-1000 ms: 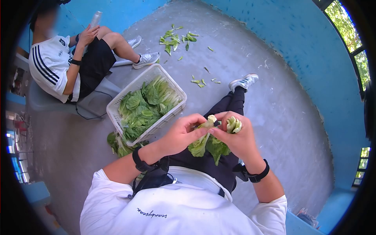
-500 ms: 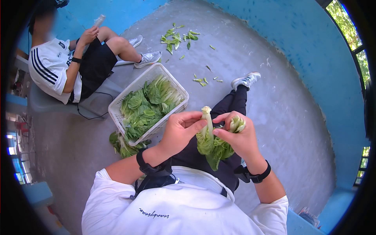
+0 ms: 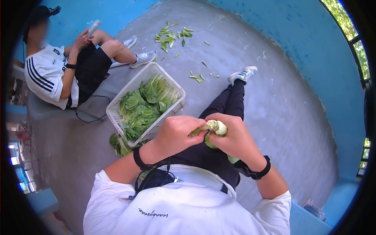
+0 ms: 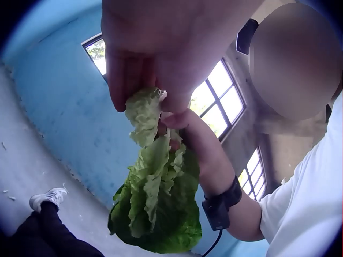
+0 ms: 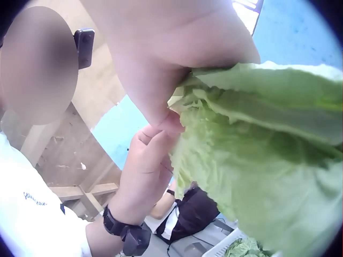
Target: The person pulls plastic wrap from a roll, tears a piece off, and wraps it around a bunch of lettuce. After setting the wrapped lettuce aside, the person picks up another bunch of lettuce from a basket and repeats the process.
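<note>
My two hands meet above my lap in the head view. My left hand pinches a pale lettuce stalk between thumb and fingers. Wrapped round the lettuce at its whitish cut base is my right hand. Both stem ends point up, side by side. In the left wrist view the frilly green leaves hang below the hands. Broad leaves fill much of the right wrist view, under the right palm.
A white plastic crate of leafy greens stands on the floor to the left, with more greens beside it. Leaf scraps lie scattered ahead. At upper left another person sits holding a clear object.
The left hand has rolled over and moved right, bringing its stalk from upright to beside the right hand's bundle. The bundle's stem end now faces up and left.
</note>
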